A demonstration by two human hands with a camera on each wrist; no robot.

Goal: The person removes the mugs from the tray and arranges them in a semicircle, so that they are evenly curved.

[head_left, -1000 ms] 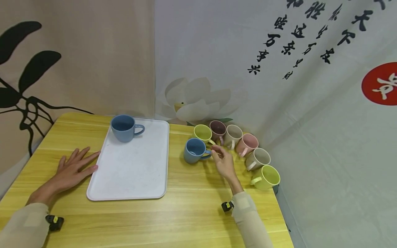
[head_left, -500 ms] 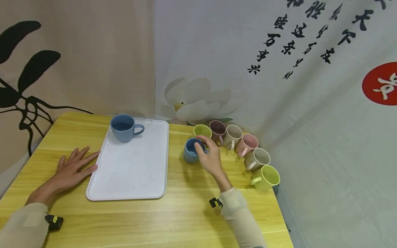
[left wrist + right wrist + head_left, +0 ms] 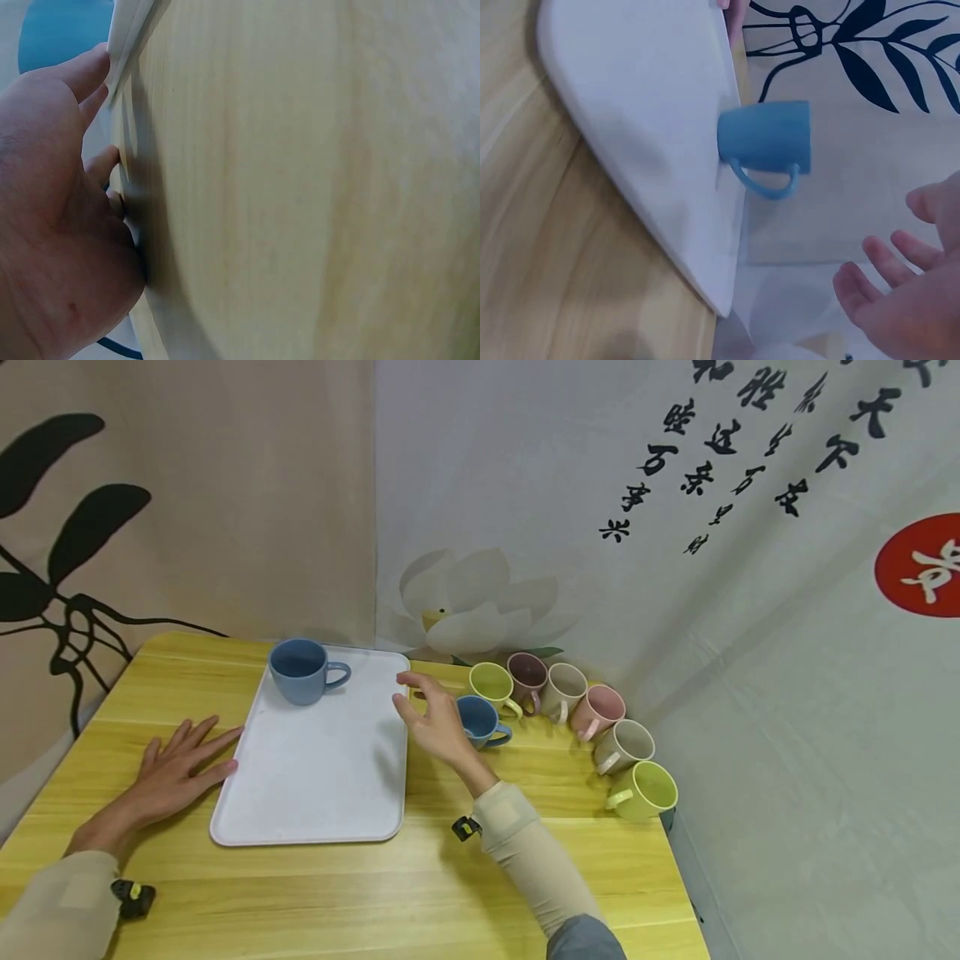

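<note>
On the white tray (image 3: pixel 322 768), a blue mug (image 3: pixel 300 672) stands upright at the back left corner, its handle pointing right; the right wrist view also shows this mug (image 3: pixel 766 139). My left hand (image 3: pixel 174 777) lies on the table with fingers spread, fingertips touching the tray's left edge (image 3: pixel 124 45). Over the tray's right edge hovers my right hand (image 3: pixel 435 722), fingers loosely bent and holding nothing. Just behind its wrist stands a second blue mug (image 3: pixel 480 722), partly hidden by the hand.
A curved row of mugs runs along the table's back right: yellow-green (image 3: pixel 491 683), dark purple (image 3: pixel 527 677), beige (image 3: pixel 564 689), pink (image 3: pixel 600 710), grey-beige (image 3: pixel 626 742) and another yellow-green (image 3: pixel 645 789). Behind the wooden table (image 3: pixel 300 902) hangs a printed cloth (image 3: pixel 487 485).
My right hand has moved left from the second blue mug's handle, across that mug, to the tray's right edge. The mugs, tray and left hand have stayed put.
</note>
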